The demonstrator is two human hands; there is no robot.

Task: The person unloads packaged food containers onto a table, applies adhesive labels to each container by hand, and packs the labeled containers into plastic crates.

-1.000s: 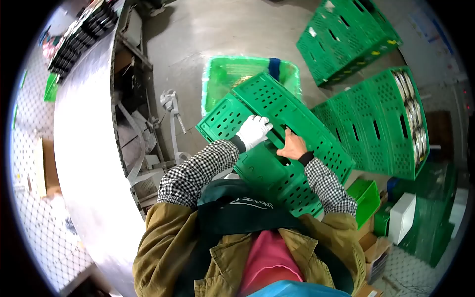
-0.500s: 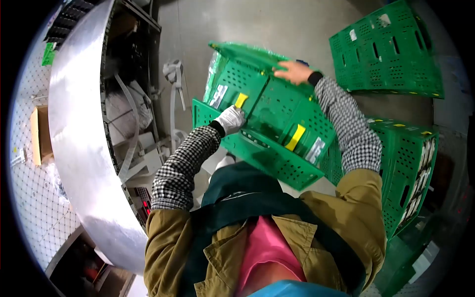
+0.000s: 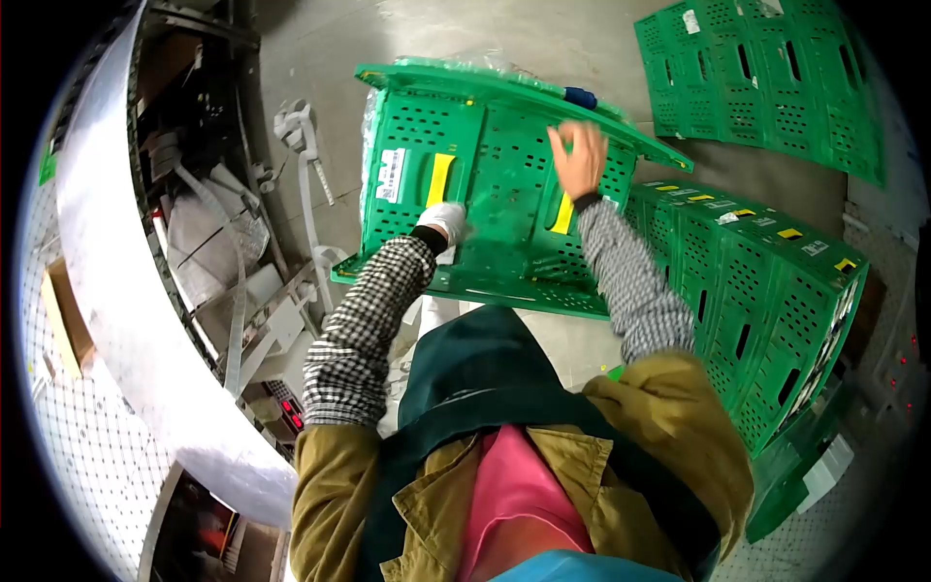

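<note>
A green perforated plastic crate (image 3: 504,209) lies in front of me, its long far wall (image 3: 524,92) and near side panel (image 3: 524,296) angled against its flat middle. My left hand (image 3: 444,221), in a white glove, rests at the lower end of the left yellow latch (image 3: 439,181); its fingers are largely hidden. Above the right part of the crate, my bare right hand (image 3: 580,160) has its fingers stretched out and the thumb apart, holding nothing. Just below it is the right yellow latch (image 3: 562,215). A white label (image 3: 390,175) sits left of the left latch.
Stacked green crates (image 3: 747,291) stand close on my right, with another stack (image 3: 756,73) farther back. At left runs a curved metal counter (image 3: 116,242), with a shelf of clutter beneath. A strap-like grey item (image 3: 305,160) hangs beside it. A dark blue object (image 3: 580,97) touches the crate's far edge.
The crate has turned so its long sides lie more level across my view, and its far wall is tilted differently. My right hand has moved down from near the far wall, over the crate.
</note>
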